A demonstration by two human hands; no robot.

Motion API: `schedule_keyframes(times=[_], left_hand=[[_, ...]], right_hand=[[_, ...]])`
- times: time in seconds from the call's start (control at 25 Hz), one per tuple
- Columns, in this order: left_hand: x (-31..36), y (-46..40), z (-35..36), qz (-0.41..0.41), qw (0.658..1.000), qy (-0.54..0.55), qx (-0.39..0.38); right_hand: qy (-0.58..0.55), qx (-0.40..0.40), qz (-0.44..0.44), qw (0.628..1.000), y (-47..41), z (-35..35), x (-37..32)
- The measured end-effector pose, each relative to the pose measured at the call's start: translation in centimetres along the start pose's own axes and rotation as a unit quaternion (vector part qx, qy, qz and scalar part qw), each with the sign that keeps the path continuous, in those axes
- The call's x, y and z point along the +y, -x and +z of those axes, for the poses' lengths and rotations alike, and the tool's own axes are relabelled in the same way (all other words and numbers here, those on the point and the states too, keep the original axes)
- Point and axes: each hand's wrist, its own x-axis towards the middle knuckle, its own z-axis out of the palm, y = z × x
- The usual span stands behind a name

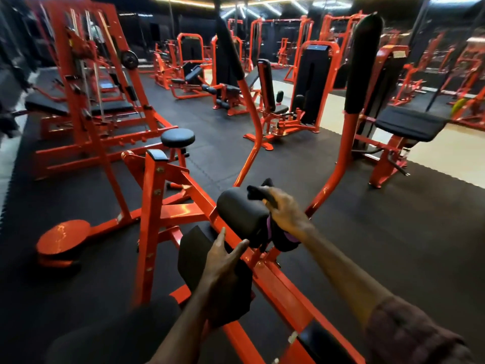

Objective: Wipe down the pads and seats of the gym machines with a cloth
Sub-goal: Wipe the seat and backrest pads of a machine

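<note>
Currently the right hand (284, 210) grips a dark cloth (259, 191), fingers curled round it, against the far roller pad (242, 215). Nearer, the left hand (227, 261) hovers with fingers spread. Soft and light, the cloth is probably best held bunched.

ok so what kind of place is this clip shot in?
A commercial gym, by the look of it. Rows of orange weight machines with black padded seats stand on black rubber floor mats, and the right hand holds a dark cloth against a roller pad.
</note>
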Motion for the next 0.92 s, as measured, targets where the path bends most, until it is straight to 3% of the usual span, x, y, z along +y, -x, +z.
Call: schedule_keyframes(times=[0.16, 0.32, 0.44, 0.72, 0.92], left_hand=[[0.4, -3.1, 3.0, -0.019, 0.999, 0.023, 0.037], [-0.9, -4.7, 5.5, -0.051, 0.993, 0.042, 0.095], [-0.8, -4.8, 6.3, -0.054, 0.99, 0.062, 0.116], [-0.2, -5.5, 6.7, -0.116, 0.971, 0.189, 0.086], [0.9, -6.2, 7.1, -0.131, 0.959, 0.212, 0.131]], right_hand=[[0.078, -0.113, -0.048, 0.989, -3.5, 5.4, 4.8], [0.08, -0.14, -0.101, 0.982, -9.7, 6.3, 4.3], [0.02, -0.152, -0.084, 0.985, -13.1, 6.2, 3.2], [-0.021, -0.143, -0.034, 0.989, -4.2, 3.6, 7.6], [0.015, -0.175, -0.07, 0.982, -12.6, 6.5, 5.5]])
